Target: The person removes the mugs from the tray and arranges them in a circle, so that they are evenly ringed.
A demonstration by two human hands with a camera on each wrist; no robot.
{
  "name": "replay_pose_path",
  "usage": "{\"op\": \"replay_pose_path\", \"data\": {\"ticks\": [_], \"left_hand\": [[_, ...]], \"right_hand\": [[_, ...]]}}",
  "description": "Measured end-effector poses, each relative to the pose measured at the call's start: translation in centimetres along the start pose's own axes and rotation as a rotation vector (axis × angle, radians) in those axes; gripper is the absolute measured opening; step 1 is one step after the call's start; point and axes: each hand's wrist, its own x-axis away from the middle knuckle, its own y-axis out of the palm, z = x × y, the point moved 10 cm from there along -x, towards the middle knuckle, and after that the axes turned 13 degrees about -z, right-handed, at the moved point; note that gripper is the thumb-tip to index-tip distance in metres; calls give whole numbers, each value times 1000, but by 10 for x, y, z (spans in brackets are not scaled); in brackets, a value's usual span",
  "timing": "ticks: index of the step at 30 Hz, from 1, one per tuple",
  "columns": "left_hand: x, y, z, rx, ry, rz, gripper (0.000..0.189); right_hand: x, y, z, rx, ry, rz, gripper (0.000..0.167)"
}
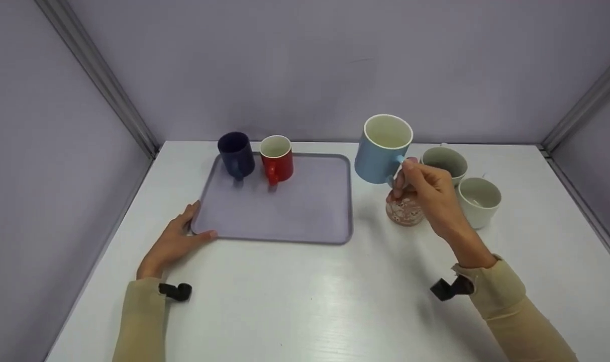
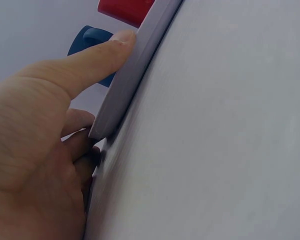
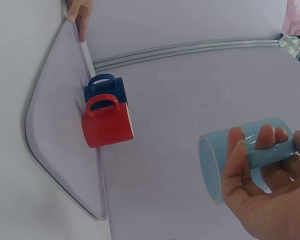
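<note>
My right hand (image 1: 428,193) grips a light blue mug (image 1: 378,156) by its handle and holds it up off the table, right of the tray. The mug's pale inside shows in the head view. My left hand (image 1: 172,246) holds the near left corner of a lilac-grey tray (image 1: 285,221), its thumb (image 2: 102,57) along the front rim and its other fingers at the left side. On the tray's back left stand a dark blue mug (image 1: 236,153) and a red mug (image 1: 279,166), their handles facing me.
Below my right hand stands a pinkish patterned cup (image 1: 404,210), partly hidden by it. Two pale mugs (image 1: 448,161) (image 1: 478,201) are to its right, close together. Grey panels (image 1: 305,70) wall in the white table (image 1: 265,301) at the back and sides.
</note>
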Motion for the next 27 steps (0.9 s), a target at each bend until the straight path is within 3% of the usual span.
{"op": "replay_pose_path", "data": {"ticks": [9, 17, 22, 27], "left_hand": [[6, -1, -2, 7, -10, 3, 113], [10, 0, -2, 16, -22, 4, 112], [12, 0, -3, 11, -34, 4, 113], [14, 0, -4, 14, -32, 8, 112]], "right_hand": [[26, -19, -23, 6, -59, -54, 37], [46, -49, -46, -108, -158, -131, 32], [61, -69, -50, -152, -199, -181, 32], [82, -88, -49, -148, -207, -176, 34]]}}
